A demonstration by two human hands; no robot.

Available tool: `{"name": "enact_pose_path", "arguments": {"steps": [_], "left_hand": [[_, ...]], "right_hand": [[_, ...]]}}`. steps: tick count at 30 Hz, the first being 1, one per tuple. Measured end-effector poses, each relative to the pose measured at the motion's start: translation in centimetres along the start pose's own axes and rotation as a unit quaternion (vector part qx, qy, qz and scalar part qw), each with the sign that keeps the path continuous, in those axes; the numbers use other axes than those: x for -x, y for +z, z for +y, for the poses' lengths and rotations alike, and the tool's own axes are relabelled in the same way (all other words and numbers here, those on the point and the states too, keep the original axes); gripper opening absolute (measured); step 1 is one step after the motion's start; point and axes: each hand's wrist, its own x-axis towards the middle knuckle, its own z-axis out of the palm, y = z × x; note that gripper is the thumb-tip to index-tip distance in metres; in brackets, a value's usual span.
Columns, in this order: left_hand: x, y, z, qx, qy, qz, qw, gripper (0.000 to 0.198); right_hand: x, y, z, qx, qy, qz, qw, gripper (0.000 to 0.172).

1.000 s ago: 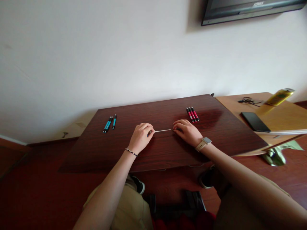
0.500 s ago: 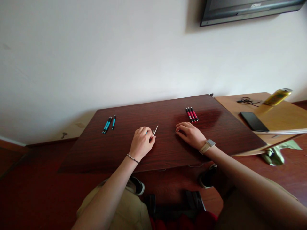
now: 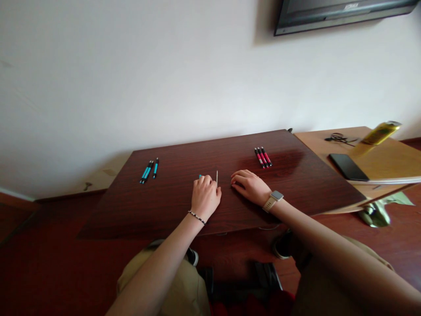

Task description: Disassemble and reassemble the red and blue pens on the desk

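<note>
My left hand (image 3: 206, 197) rests on the dark wooden table with its fingers curled. From between its thumb and fingers sticks a thin white stick (image 3: 217, 176), which looks like a pen refill. A small teal piece (image 3: 200, 176) peeks out at the knuckles; the fingers hide the rest. My right hand (image 3: 251, 188) lies on the tabletop to the right, fingers loosely bent and thumb apart, with nothing seen in it. Beyond it are several pink-and-black pens (image 3: 263, 157) side by side. At the left lie teal-and-black pens (image 3: 146, 171), one (image 3: 155, 168) slightly apart.
The table's (image 3: 197, 153) far edge meets a white wall. On the right, a lighter wooden desk (image 3: 391, 162) bears a black phone (image 3: 348, 167), a dark cable (image 3: 340, 139) and a yellow can (image 3: 381, 133). A screen (image 3: 345, 17) hangs on the wall above.
My left hand has slid right with the white stick, which now points more upright in view. My right hand has moved left, nearer to it. The pens have stayed put.
</note>
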Motion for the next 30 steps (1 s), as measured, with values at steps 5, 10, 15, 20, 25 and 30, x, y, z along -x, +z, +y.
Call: {"name": "enact_pose_path", "arguments": {"steps": [5, 10, 15, 20, 25, 30], "left_hand": [[-0.1, 0.2, 0.4, 0.003, -0.022, -0.003, 1.0, 0.016], [0.0, 0.2, 0.4, 0.016, -0.028, 0.011, 0.999, 0.017], [0.2, 0.0, 0.4, -0.007, -0.023, 0.012, 1.0, 0.02], [0.7, -0.7, 0.6, -0.02, 0.0, 0.008, 1.0, 0.019], [2.0, -1.9, 1.7, 0.01, 0.048, -0.03, 0.998, 0.021], [3.4, -2.5, 3.0, 0.039, 0.085, -0.069, 0.993, 0.022]], "right_hand": [[-0.4, 0.3, 0.4, 0.016, -0.006, -0.011, 1.0, 0.013], [-0.8, 0.5, 0.5, 0.03, -0.001, -0.02, 0.999, 0.016], [-0.9, 0.6, 0.2, 0.051, 0.009, -0.018, 0.998, 0.02], [-0.6, 0.2, -0.3, 0.042, 0.03, 0.0, 0.999, 0.021], [-0.1, -0.2, -0.6, 0.023, 0.035, -0.001, 0.999, 0.027], [-0.3, 0.3, -0.7, 0.0, 0.026, -0.003, 1.0, 0.033]]}}
